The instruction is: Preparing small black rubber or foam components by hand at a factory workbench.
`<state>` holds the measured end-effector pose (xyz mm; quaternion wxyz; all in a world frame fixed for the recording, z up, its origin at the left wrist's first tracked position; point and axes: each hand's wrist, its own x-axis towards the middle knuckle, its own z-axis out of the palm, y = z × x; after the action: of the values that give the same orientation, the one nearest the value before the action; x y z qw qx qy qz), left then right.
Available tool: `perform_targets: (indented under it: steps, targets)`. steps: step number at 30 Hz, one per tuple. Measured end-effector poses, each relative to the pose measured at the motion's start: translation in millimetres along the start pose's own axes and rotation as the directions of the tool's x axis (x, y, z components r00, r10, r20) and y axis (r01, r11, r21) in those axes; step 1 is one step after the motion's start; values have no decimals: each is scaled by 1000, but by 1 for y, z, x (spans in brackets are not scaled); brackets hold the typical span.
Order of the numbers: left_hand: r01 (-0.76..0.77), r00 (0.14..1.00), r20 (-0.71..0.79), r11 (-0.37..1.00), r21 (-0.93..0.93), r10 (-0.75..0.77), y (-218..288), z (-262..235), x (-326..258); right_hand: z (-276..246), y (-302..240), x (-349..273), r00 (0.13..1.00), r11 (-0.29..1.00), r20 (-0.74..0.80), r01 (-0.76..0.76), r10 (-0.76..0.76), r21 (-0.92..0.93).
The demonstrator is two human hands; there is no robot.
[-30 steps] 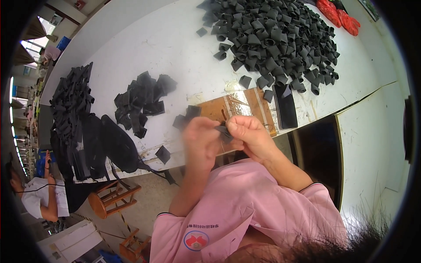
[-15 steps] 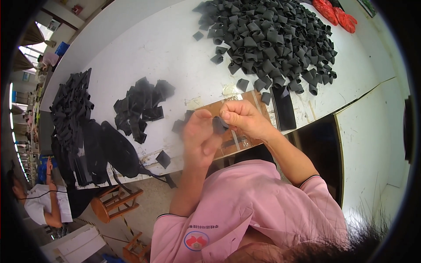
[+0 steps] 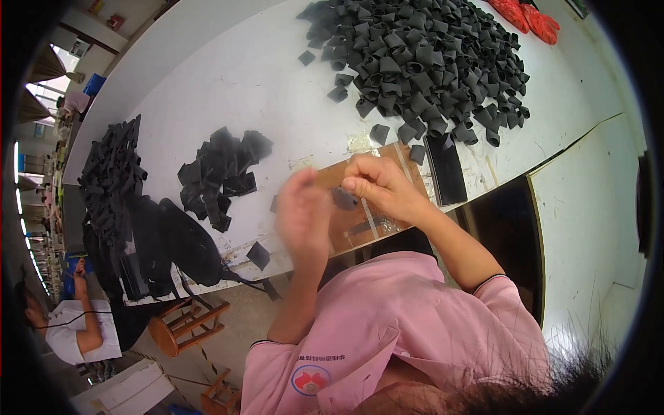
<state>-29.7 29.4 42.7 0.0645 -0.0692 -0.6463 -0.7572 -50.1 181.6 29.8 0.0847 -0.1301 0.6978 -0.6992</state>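
Observation:
My right hand (image 3: 382, 185) is closed in a pinch over a brown board (image 3: 409, 160). A small dark grey fabric-like piece (image 3: 344, 198) hangs at its fingertips. To its left, my left hand (image 3: 302, 214) is raised beside the piece, apart from it and smeared by motion, so its fingers cannot be made out. Another dark piece (image 3: 274, 204) lies partly hidden behind that hand. Beyond the board a big heap of small black rolled pieces (image 3: 422, 62) covers the far part of the white table (image 3: 228, 83).
Left of my hands lie a small pile of flat black pieces (image 3: 218, 173), a single black square (image 3: 259, 255), a pile of black strips (image 3: 111, 162) and black cloth (image 3: 187, 238). A black phone-like slab (image 3: 446, 169) borders the board. Red gloves (image 3: 529, 19) lie far right. Another person (image 3: 79, 325) and a wooden stool (image 3: 183, 328) are at lower left.
My left hand has moved left, away from my right hand, and the gap between them is wider. My right hand stays nearly in place with the dark piece.

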Motion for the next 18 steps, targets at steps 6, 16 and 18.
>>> perform_targets:
  steps: [6, 16, 18]
  targets:
    - [-238, 953, 232, 957, 169, 196, 5, -4, 12, 11, -25, -20, 890, 869, -199, 317, -411, -380]
    - [134, 988, 9, 839, -527, -152, -2, -13, 0, 19, -29, -15, 825, 757, -203, 349, -528, -553]
    - [132, 990, 28, 834, -536, -138, -3, -13, 0, 17, -24, -14, 791, 705, -171, 396, -587, -588]
